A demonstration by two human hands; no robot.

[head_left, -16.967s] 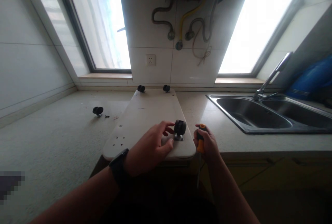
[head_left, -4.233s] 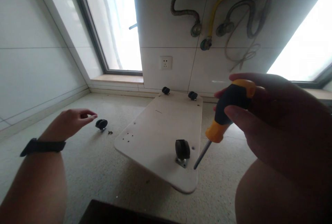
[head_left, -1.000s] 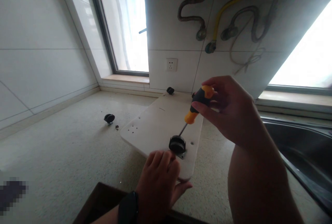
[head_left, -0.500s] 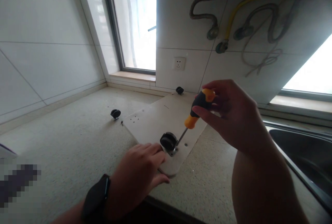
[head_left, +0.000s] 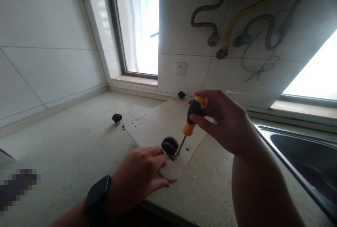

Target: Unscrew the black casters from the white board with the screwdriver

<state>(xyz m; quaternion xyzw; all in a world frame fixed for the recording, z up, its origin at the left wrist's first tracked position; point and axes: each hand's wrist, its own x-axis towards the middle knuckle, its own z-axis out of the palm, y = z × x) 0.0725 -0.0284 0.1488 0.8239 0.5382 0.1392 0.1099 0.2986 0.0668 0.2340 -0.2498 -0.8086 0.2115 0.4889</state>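
Note:
My right hand (head_left: 223,120) grips the yellow and black handle of a screwdriver (head_left: 195,114). The shaft slants down to the metal plate of a black caster wheel (head_left: 170,145); whether the tip sits in a screw is too small to tell. That caster stands on the near corner of a white board (head_left: 155,125). My left hand (head_left: 143,167) holds this corner, its fingers over the top beside the caster and its thumb along the front edge. A second caster (head_left: 181,95) is at the board's far corner. Another caster (head_left: 117,118) lies on the counter, left of the board.
Small dark screws (head_left: 123,127) lie by the board's left corner, near several holes in it. A steel sink (head_left: 302,157) is set into the speckled counter (head_left: 86,157) on the right. Hoses (head_left: 200,25) and a power socket (head_left: 181,68) are on the tiled wall behind.
My right hand and the screwdriver have shifted slightly left and down, and the screwdriver stands a little more upright. My left hand keeps its hold on the board. The camera view has moved slightly.

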